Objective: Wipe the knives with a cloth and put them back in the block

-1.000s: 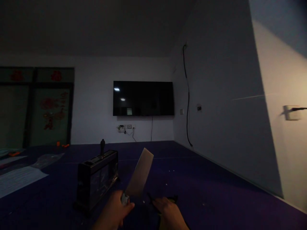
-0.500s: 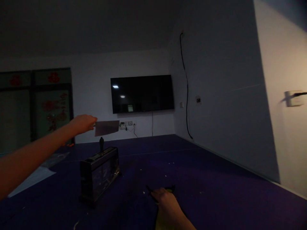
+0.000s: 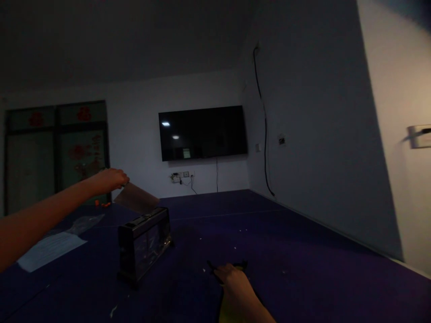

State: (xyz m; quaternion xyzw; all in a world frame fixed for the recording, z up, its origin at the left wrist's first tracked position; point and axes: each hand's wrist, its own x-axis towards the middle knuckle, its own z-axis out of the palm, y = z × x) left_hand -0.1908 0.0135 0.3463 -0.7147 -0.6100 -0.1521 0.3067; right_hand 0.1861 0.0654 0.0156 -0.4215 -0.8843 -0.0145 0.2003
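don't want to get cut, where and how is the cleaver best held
By the handle, probably from above left, as the left hand does: the upper-left end of the cleaver is in that hand, which mostly hides the handle, while the broad blade slants down rightward towards the black block.

Purple surface (image 3: 303, 251): knife block (image 3: 144, 246), paper (image 3: 52, 251)

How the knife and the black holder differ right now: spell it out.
Pose: the knife is tilted in the left hand; the black holder stands upright on the blue surface.
Look: the knife looks flat and pale; the black holder is dark and boxy, with a see-through side.
Shared: both are in the view's left half.
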